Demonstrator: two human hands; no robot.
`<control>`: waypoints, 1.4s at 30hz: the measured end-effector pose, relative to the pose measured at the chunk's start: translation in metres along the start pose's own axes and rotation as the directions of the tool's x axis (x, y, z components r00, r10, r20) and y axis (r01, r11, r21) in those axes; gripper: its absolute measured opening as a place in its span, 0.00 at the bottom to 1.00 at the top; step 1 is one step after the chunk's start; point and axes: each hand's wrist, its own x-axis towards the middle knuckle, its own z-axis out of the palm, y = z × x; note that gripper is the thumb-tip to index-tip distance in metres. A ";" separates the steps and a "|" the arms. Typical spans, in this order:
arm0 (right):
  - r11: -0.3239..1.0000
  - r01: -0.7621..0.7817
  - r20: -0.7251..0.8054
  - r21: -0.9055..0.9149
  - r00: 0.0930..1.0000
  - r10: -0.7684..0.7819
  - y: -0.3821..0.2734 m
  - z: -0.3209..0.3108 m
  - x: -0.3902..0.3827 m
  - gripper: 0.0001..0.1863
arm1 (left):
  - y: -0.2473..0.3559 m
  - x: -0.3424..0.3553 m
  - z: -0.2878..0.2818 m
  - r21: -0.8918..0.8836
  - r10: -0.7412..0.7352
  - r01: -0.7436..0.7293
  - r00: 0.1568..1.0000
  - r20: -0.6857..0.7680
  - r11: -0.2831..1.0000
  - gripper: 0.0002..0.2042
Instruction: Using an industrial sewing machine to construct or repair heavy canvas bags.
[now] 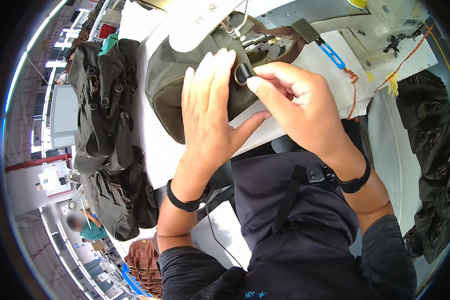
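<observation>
An olive-green fabric bag [167,70] lies under the white head of a sewing machine [197,22], close to the needle area. My left hand [207,112] rests flat on it, fingers stretched out and thumb spread toward the right. At the bag's edge is a short dark tab with a metal D-ring [242,74]. Thumb and index finger of my right hand [302,102] pinch that tab beside the ring. An open zipper with brown tape [285,42] curves behind my right hand, next to the presser foot.
Dark olive bags [102,115] are piled on the left, and more [427,125] lie at the far right. A blue-handled tool [331,53] on an orange cord lies on the white worktop [357,95]. Brown bags [144,265] stand lower left. Another person [92,231] is in the distance.
</observation>
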 end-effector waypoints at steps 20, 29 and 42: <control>0.981 -0.188 -0.004 -0.040 0.982 0.188 0.006 0.009 0.039 0.22 | -0.002 0.006 0.020 0.034 0.013 -0.009 0.992 -0.123 0.999 0.45; 0.907 -0.212 0.128 0.364 0.976 0.177 0.003 -0.005 0.026 0.10 | 0.007 0.007 0.013 -0.044 -0.020 0.015 0.993 -0.113 0.999 0.42; 0.933 -0.213 0.156 0.289 0.972 0.173 -0.002 -0.010 0.024 0.12 | -0.004 0.017 0.017 -0.034 0.056 -0.063 0.980 -0.189 0.997 0.39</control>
